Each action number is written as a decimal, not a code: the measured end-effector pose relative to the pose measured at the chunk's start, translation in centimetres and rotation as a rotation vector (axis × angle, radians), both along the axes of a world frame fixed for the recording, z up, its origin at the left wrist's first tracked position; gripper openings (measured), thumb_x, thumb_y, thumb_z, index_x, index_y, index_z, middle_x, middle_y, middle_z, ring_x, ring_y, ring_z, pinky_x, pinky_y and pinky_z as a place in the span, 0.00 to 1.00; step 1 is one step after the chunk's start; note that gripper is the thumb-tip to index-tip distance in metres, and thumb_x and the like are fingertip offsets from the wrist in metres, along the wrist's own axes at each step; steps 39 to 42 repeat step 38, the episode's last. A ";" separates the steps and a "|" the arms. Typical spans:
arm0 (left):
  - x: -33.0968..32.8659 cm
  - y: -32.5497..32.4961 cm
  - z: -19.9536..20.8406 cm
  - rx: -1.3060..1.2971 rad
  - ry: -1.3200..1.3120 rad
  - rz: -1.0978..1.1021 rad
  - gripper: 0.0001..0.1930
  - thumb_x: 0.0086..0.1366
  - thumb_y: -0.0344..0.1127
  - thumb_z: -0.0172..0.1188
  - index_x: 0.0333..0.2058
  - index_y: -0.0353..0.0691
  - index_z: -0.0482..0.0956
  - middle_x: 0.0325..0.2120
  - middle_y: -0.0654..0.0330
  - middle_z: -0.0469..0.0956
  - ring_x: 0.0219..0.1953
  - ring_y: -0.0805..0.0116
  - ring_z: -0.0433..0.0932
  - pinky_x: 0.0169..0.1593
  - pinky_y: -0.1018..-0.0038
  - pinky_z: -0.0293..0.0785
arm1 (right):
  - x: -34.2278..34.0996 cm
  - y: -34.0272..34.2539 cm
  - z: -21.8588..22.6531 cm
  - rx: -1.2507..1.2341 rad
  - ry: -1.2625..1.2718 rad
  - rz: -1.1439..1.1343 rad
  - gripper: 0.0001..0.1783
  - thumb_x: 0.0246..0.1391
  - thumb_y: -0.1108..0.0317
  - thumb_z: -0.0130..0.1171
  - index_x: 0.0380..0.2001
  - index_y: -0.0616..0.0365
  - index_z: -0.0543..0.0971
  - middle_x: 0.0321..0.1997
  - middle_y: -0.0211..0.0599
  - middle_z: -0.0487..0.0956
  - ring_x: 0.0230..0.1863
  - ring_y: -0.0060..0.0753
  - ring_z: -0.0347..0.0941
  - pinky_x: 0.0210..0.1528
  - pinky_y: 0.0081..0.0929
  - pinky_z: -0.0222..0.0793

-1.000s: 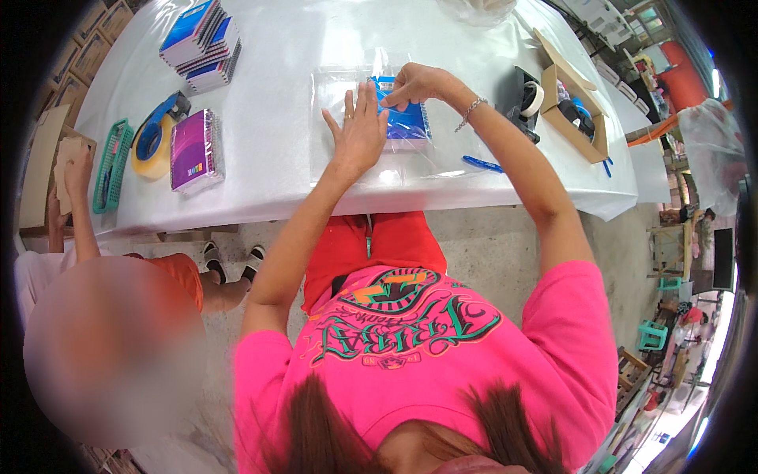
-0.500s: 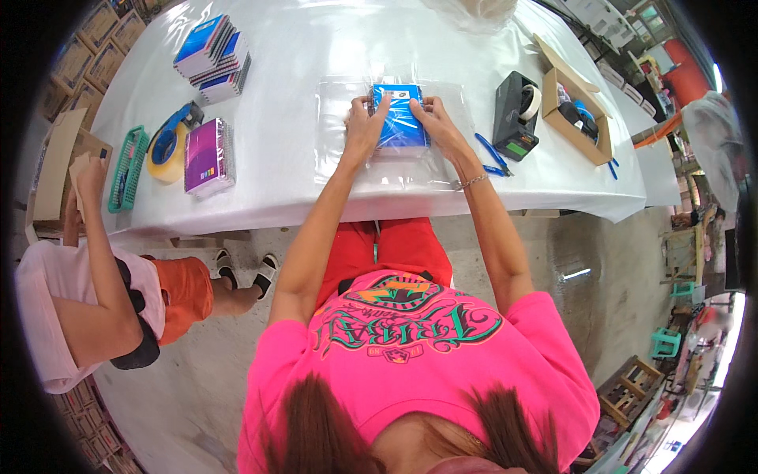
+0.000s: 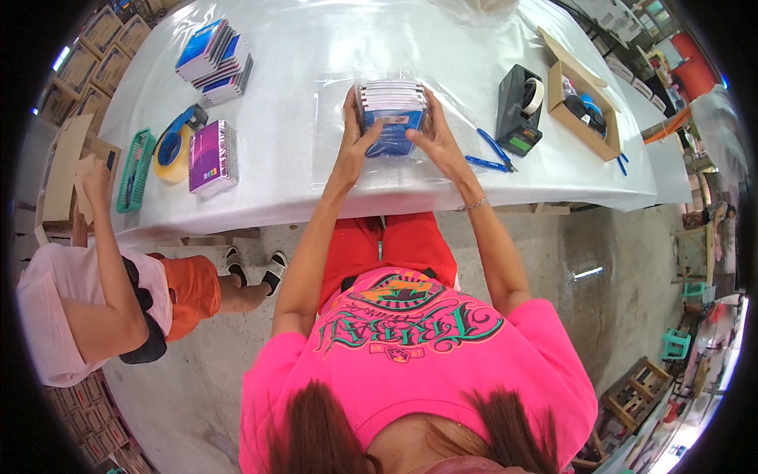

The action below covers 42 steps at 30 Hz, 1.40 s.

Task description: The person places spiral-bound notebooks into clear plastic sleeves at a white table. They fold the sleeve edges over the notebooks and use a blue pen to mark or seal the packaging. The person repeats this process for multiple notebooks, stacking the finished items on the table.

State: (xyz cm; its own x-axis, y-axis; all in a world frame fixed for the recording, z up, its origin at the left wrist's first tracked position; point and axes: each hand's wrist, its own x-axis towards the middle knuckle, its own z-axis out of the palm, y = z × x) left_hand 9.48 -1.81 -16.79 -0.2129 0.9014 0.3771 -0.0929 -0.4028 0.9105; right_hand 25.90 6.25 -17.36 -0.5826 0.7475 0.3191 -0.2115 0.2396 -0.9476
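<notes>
Between my two hands I hold a small stack of spiral notebooks [image 3: 393,98] with blue covers, tilted so that its layered white page edges show. My left hand [image 3: 355,141] closes on the stack's left side, thumb on the blue front cover. On the opposite side my right hand [image 3: 440,141] grips it the same way, its thumb also on the cover. Under and around the stack lies a clear plastic sheet or bag [image 3: 328,118] on the white-covered table. Blue-handled cutters [image 3: 491,152] lie just right of my right hand.
Left on the table [image 3: 276,158] are a blue notebook pile [image 3: 212,59], purple notebooks [image 3: 212,158], a tape gun [image 3: 175,142] and a green basket [image 3: 136,170]. To the right stand a black tape dispenser [image 3: 517,110] and an open cardboard box [image 3: 580,103]. A co-worker [image 3: 95,292] handles cardboard at left.
The notebook stack was lying with its blue cover upward; now it is tipped up, showing the page edges. My hands have moved from its top to its sides.
</notes>
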 end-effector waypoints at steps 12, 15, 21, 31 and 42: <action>-1.6 0.6 2.1 0.237 0.676 0.466 0.31 0.47 0.39 0.74 0.52 0.45 0.75 0.49 0.58 0.68 0.50 0.61 0.67 0.52 0.64 0.69 | -0.2 -0.7 0.6 0.327 -0.022 -0.224 0.33 0.50 0.63 0.68 0.59 0.50 0.68 0.65 0.42 0.58 0.67 0.42 0.55 0.67 0.41 0.57; -2.1 0.8 3.4 0.268 0.761 0.443 0.21 0.47 0.37 0.74 0.42 0.45 0.83 0.43 0.61 0.72 0.44 0.63 0.69 0.47 0.67 0.70 | -0.4 -0.7 1.0 0.378 -0.046 -0.272 0.24 0.51 0.62 0.67 0.52 0.52 0.76 0.62 0.41 0.62 0.65 0.40 0.58 0.61 0.37 0.63; -4.0 1.5 5.8 0.149 0.850 0.131 0.14 0.51 0.35 0.70 0.38 0.42 0.86 0.35 0.61 0.78 0.42 0.66 0.73 0.45 0.71 0.72 | -0.7 0.2 1.7 0.417 -0.064 -0.315 0.16 0.51 0.62 0.66 0.42 0.56 0.81 0.57 0.42 0.68 0.54 0.36 0.67 0.54 0.33 0.65; -5.2 2.9 7.6 -0.055 0.818 0.002 0.11 0.56 0.36 0.65 0.37 0.40 0.83 0.26 0.65 0.78 0.29 0.74 0.70 0.37 0.76 0.70 | -1.6 1.4 3.8 0.222 -0.070 -0.252 0.18 0.52 0.63 0.64 0.44 0.59 0.75 0.48 0.40 0.68 0.46 0.30 0.71 0.48 0.28 0.70; -4.1 3.2 7.3 -0.079 0.759 0.167 0.23 0.50 0.35 0.65 0.48 0.44 0.78 0.37 0.64 0.72 0.37 0.71 0.73 0.42 0.74 0.72 | -1.2 3.4 4.6 -0.025 -0.120 0.022 0.42 0.50 0.59 0.64 0.66 0.55 0.59 0.58 0.44 0.68 0.56 0.39 0.68 0.58 0.34 0.64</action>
